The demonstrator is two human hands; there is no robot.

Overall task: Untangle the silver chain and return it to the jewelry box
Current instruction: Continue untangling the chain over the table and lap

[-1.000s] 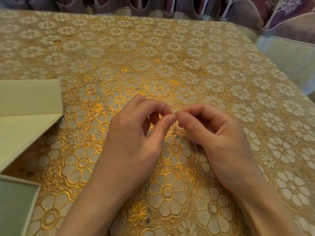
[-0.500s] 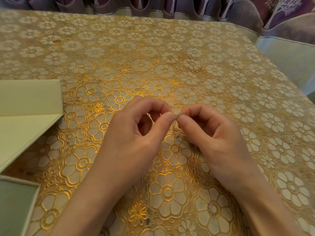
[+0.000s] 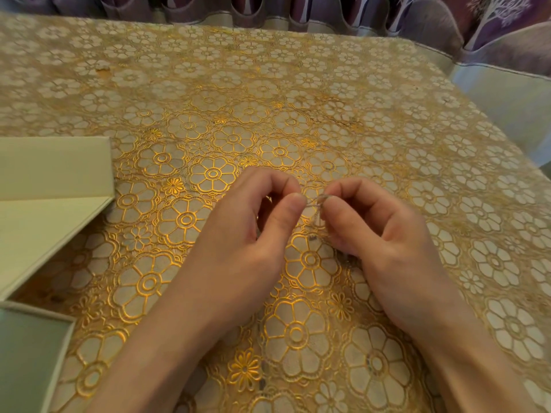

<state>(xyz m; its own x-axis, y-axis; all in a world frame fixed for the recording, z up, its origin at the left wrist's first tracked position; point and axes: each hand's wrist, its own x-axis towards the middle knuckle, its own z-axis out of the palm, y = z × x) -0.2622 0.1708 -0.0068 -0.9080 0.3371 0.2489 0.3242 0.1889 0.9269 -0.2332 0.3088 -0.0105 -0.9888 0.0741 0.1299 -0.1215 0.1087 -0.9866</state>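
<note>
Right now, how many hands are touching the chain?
2: the left hand pinches the silver chain from the left, the right hand from the right.

- We count two hands: the left hand (image 3: 238,234) and the right hand (image 3: 384,242), both over the tabletop.
- We count one silver chain (image 3: 316,207), a thin strand between the two hands' fingertips.
- We count one pale jewelry box (image 3: 44,186) at the left edge, open, its lower part cut off by the frame.
- We count one table (image 3: 298,99), under one gold floral cover.
- We count one patterned curtain (image 3: 328,7) behind.
</note>
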